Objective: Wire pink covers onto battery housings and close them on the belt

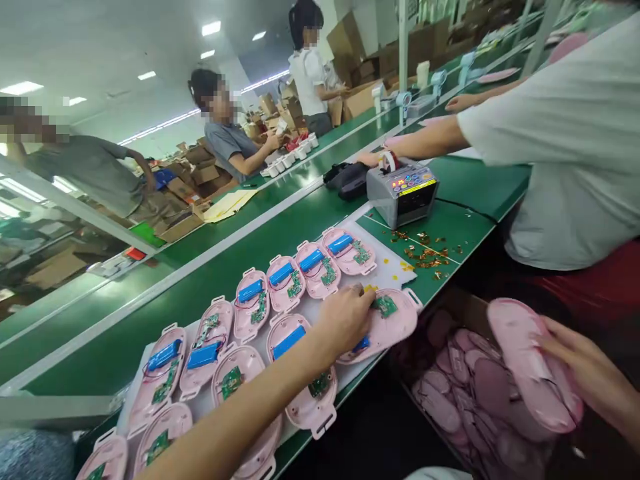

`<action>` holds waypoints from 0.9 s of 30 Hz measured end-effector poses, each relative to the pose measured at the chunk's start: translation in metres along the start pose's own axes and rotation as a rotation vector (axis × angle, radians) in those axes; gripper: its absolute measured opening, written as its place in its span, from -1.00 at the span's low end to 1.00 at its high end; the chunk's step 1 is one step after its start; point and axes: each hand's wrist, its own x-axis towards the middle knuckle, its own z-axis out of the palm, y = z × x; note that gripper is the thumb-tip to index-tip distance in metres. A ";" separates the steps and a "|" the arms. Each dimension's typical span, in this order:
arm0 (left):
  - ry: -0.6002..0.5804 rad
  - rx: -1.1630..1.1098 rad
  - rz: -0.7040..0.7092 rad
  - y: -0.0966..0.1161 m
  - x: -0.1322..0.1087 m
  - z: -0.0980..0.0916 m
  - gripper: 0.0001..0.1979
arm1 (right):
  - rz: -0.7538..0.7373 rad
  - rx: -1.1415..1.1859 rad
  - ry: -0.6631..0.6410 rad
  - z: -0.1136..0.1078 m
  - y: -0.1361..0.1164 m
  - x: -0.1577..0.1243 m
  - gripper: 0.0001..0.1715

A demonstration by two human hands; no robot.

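My left hand (347, 317) is closed at the near right end of the rows, its fingers curled over the left side of a pink plastic shell (400, 327). That shell holds a green circuit board (385, 306) and a blue battery (361, 344), partly covered by the hand. Off the table's edge, my right hand (573, 350) grips another pink plastic shell (525, 363), outer face towards me. Several open pink shells (253, 303) with blue batteries and boards lie in rows on a white sheet (385, 257). My left forearm hides some of them.
Below the table edge, a box holds many pink shells (475, 380). A grey tape dispenser (403, 193) stands on the green table (320, 213), with scraps of amber tape (425, 253) before it. A co-worker's arm (430, 137) reaches in from the right; other people work across the line.
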 end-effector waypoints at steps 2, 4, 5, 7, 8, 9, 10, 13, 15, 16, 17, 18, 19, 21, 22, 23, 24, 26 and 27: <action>-0.024 0.031 -0.178 0.009 -0.004 -0.001 -0.70 | -0.152 -0.097 -0.243 0.037 -0.055 -0.014 -0.36; -0.047 0.027 -0.274 0.014 -0.014 -0.005 -0.70 | -0.357 -0.250 -0.438 0.083 -0.105 -0.021 -0.40; -0.049 0.025 -0.293 0.015 -0.022 -0.008 -0.71 | -0.446 -0.339 -0.507 0.106 -0.125 -0.023 -0.43; -0.057 0.021 -0.300 0.013 -0.041 -0.011 -0.74 | -0.573 -0.523 -0.583 0.146 -0.152 -0.022 -0.49; -0.068 0.019 -0.295 0.011 -0.051 -0.011 -0.76 | -0.612 -0.606 -0.589 0.162 -0.159 -0.020 -0.51; -0.086 0.014 -0.291 0.008 -0.062 -0.009 -0.78 | -0.639 -0.677 -0.583 0.175 -0.163 -0.017 -0.52; -0.102 0.006 -0.274 0.005 -0.072 -0.007 -0.78 | -0.655 -0.730 -0.580 0.185 -0.164 -0.013 -0.53; -0.049 0.006 -0.110 -0.010 -0.095 0.002 -0.82 | -0.598 -0.722 -0.608 0.204 -0.161 0.002 -0.63; 0.049 -0.023 0.034 -0.025 -0.100 0.006 -0.86 | -0.444 -0.540 -0.640 0.206 -0.159 0.010 -0.64; 0.091 -0.057 0.099 -0.033 -0.099 0.006 -0.88 | -0.349 -0.418 -0.633 0.204 -0.159 0.012 -0.60; 0.111 -0.098 0.151 -0.041 -0.097 0.006 -0.87 | -0.251 -0.296 -0.610 0.201 -0.159 0.013 -0.55; 0.117 -0.137 0.203 -0.048 -0.092 0.006 -0.83 | -0.158 -0.190 -0.571 0.197 -0.159 0.013 -0.49; 0.112 -0.161 0.266 -0.055 -0.087 0.005 -0.81 | -0.080 -0.103 -0.521 0.191 -0.160 0.011 -0.42; 0.077 -0.174 0.388 -0.066 -0.076 0.003 -0.80 | 0.029 0.016 -0.433 0.179 -0.160 0.002 -0.17; 0.055 -0.175 0.432 -0.069 -0.071 0.003 -0.80 | 0.060 0.057 -0.414 0.174 -0.160 -0.005 -0.05; 0.038 -0.183 0.460 -0.072 -0.067 0.005 -0.78 | 0.069 0.087 -0.405 0.169 -0.159 -0.011 0.03; 0.026 -0.196 0.466 -0.074 -0.063 0.007 -0.76 | 0.055 0.108 -0.398 0.166 -0.157 -0.017 0.05; 0.027 -0.241 0.396 -0.073 -0.059 0.015 -0.70 | -0.009 0.139 -0.345 0.165 -0.152 -0.028 -0.02; 0.036 -0.272 0.333 -0.071 -0.058 0.019 -0.68 | -0.052 0.154 -0.291 0.167 -0.148 -0.031 -0.06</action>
